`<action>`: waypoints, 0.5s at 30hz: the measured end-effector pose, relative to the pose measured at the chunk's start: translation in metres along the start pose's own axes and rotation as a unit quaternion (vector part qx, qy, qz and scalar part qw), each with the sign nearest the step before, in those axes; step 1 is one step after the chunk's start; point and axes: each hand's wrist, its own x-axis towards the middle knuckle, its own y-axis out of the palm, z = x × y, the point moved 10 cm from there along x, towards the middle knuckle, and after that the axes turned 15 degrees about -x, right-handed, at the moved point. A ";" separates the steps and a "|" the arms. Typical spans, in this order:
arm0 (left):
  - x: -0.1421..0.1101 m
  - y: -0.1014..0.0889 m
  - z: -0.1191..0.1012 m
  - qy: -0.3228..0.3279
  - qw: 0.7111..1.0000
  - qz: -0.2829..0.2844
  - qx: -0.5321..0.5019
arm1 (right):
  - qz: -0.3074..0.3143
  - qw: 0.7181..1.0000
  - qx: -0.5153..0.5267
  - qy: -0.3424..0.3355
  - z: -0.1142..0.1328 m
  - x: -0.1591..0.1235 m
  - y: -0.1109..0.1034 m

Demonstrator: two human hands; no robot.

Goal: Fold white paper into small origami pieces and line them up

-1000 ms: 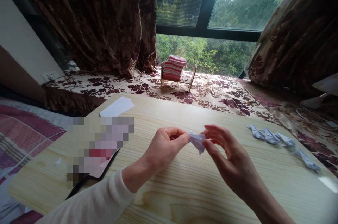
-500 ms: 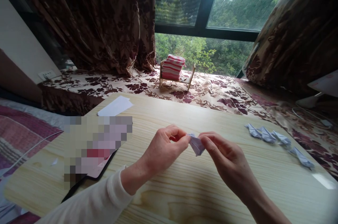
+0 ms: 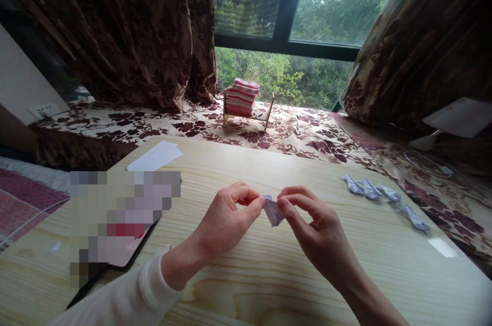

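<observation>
A small folded paper piece (image 3: 273, 213), pale violet-white and tapering downward, is held up over the wooden table (image 3: 230, 285). My left hand (image 3: 230, 216) pinches its upper left corner between thumb and forefinger. On the other side, my right hand (image 3: 313, 221) grips its right edge between thumb and fingertips. The fingertips hide parts of both edges. Several folded paper pieces (image 3: 372, 189) of like colour lie in a slanting row at the table's right side.
White paper sheets (image 3: 156, 156) lie at the table's back left. Below them is a tablet-like object (image 3: 126, 249), mostly pixelated. A small wooden rack (image 3: 246, 117) with striped pink cloths (image 3: 242, 96) stands on the window ledge. A white lamp (image 3: 459, 116) is at the right.
The view has turned slightly right, so everything sits further left. My right fingers have shifted along the paper's edge and spread a little; both hands still hold it.
</observation>
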 end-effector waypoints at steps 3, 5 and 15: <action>0.000 0.001 0.002 -0.014 1.000 0.002 -0.027 | 0.000 1.000 0.006 0.000 0.000 0.000 0.000; -0.001 0.001 0.006 -0.031 0.998 0.003 -0.053 | 0.001 1.000 0.012 0.001 0.000 0.001 0.000; -0.002 0.004 0.011 -0.049 0.995 0.010 -0.090 | 0.002 0.999 0.034 0.004 0.002 0.001 0.001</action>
